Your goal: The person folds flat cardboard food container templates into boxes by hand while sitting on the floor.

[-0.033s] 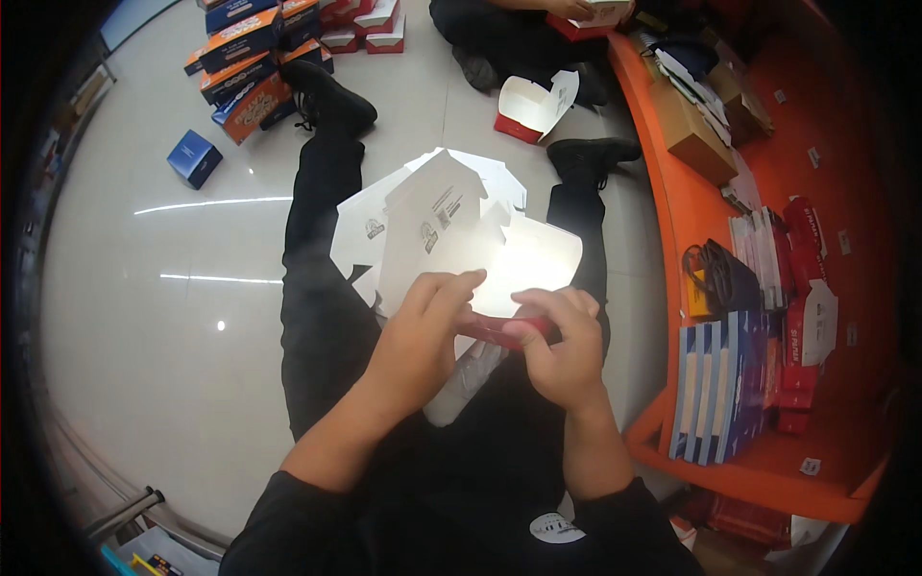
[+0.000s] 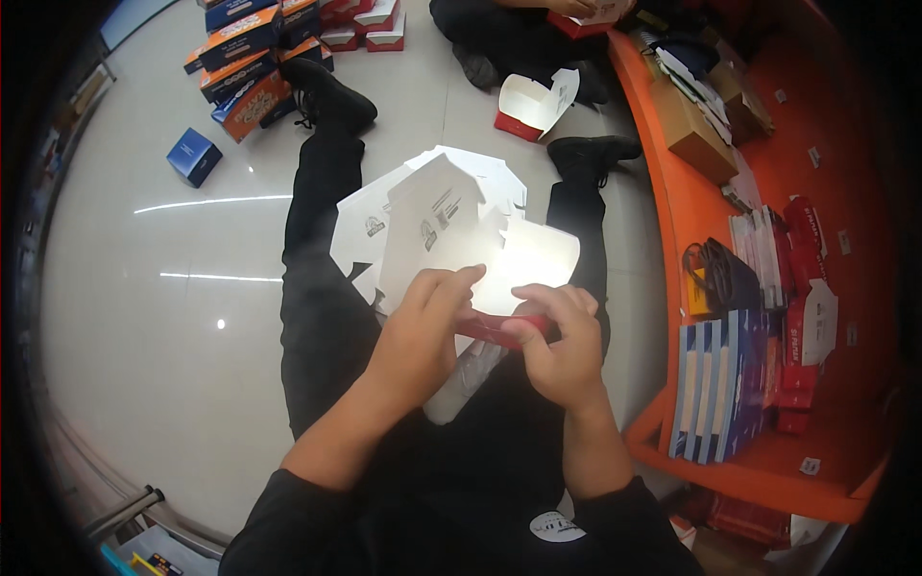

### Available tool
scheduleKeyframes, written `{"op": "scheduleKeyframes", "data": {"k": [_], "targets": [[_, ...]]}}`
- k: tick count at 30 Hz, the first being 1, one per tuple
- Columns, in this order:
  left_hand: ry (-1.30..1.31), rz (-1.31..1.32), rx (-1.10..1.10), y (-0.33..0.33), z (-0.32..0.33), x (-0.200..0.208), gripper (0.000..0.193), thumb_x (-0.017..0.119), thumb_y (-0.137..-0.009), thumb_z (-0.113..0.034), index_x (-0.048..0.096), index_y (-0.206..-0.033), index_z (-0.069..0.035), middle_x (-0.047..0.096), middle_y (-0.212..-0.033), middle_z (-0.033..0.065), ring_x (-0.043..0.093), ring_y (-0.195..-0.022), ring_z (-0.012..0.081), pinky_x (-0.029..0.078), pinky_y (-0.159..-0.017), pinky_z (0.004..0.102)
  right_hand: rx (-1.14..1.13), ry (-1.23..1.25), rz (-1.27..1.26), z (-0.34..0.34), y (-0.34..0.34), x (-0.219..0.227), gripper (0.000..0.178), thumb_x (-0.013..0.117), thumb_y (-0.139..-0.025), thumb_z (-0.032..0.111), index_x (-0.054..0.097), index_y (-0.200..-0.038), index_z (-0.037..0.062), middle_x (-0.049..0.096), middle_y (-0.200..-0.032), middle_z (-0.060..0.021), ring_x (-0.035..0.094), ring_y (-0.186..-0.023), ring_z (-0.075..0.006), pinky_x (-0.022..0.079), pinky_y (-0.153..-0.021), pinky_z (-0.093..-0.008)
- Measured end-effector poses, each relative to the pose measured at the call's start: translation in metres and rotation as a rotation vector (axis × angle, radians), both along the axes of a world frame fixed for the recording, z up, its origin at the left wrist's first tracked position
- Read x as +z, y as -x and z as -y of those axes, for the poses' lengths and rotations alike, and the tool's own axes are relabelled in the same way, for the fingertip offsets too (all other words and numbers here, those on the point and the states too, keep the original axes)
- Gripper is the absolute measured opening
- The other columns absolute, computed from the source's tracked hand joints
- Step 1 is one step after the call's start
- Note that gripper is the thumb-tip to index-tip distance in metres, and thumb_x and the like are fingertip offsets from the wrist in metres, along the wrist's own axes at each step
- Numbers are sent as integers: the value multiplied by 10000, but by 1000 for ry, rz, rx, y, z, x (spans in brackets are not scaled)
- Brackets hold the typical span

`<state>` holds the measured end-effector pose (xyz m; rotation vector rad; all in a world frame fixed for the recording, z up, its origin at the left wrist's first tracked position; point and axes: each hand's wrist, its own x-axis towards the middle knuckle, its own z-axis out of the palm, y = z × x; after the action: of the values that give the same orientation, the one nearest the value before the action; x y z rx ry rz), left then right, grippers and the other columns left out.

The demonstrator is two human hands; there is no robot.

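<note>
Between my legs is a partly folded food carton (image 2: 504,332), white inside with a red outer wall on the side toward me. My left hand (image 2: 423,326) grips its near left corner, thumb and fingers closed on the wall. My right hand (image 2: 565,348) pinches the near right corner, with the thumb outside on the red wall and the fingers over the edge. The carton's white panels stand up and spread away from me. Beneath and behind it lie flat white carton sheets (image 2: 361,228) with small dark prints. A crumpled clear plastic bag (image 2: 463,386) lies under the carton.
An opened red-and-white carton (image 2: 520,123) stands on the floor beyond my right foot. Orange and blue boxes (image 2: 240,72) are stacked far left, near a small blue box (image 2: 194,158). An orange shelf (image 2: 645,125) with boxes runs along the right. Another person's hands (image 2: 576,8) hold a red carton.
</note>
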<state>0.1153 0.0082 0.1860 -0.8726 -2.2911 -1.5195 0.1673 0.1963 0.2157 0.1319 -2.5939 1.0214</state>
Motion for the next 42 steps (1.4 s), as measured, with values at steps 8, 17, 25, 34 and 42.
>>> {"op": "scheduleKeyframes", "data": {"k": [8, 17, 25, 34, 42], "targets": [[-119, 160, -76, -4, -8, -12, 584, 693, -795, 127, 557, -1342, -24, 623, -1090, 155, 669, -998, 317, 540, -825, 371, -22, -41, -29, 6, 3, -10, 326, 789, -848, 156, 694, -1151, 84, 732, -873, -23, 613, -860, -211, 339, -963, -375], [-268, 79, -8, 21, -1, -60, 782, 833, -762, -7, 436, -1436, -12, 581, -1341, 147, 565, -1270, 308, 428, -1108, 403, -386, 355, -504, -2, 10, -21, 406, 579, -1026, 83, 482, -1392, -62, 425, -1505, -185, 494, -1298, -260, 380, -1088, -361], [-636, 680, -393, 33, 14, -107, 731, 777, -935, -277, 387, -1501, -24, 570, -1274, 42, 537, -1108, 146, 448, -980, 333, -277, 1163, -71, -27, 20, -27, 485, 393, -1120, 376, 441, -1474, 49, 509, -1424, -84, 501, -1268, -178, 447, -1021, -400], [-426, 881, -494, 35, 15, -125, 572, 736, -964, -225, 482, -1428, -6, 591, -1269, 62, 541, -1169, 174, 437, -1029, 351, -75, 1265, -8, -52, 14, -33, 430, 542, -1077, 261, 457, -1434, 36, 505, -1438, -71, 535, -1237, -175, 487, -987, -355], [-162, 763, -19, 30, 3, -107, 804, 872, -809, -222, 452, -1466, -26, 601, -1331, 131, 501, -1337, 306, 396, -1117, 452, 79, 1244, 12, -67, 14, -49, 237, 705, -990, 233, 579, -1083, 56, 427, -1530, -121, 478, -1345, -226, 462, -1043, -371]]}}
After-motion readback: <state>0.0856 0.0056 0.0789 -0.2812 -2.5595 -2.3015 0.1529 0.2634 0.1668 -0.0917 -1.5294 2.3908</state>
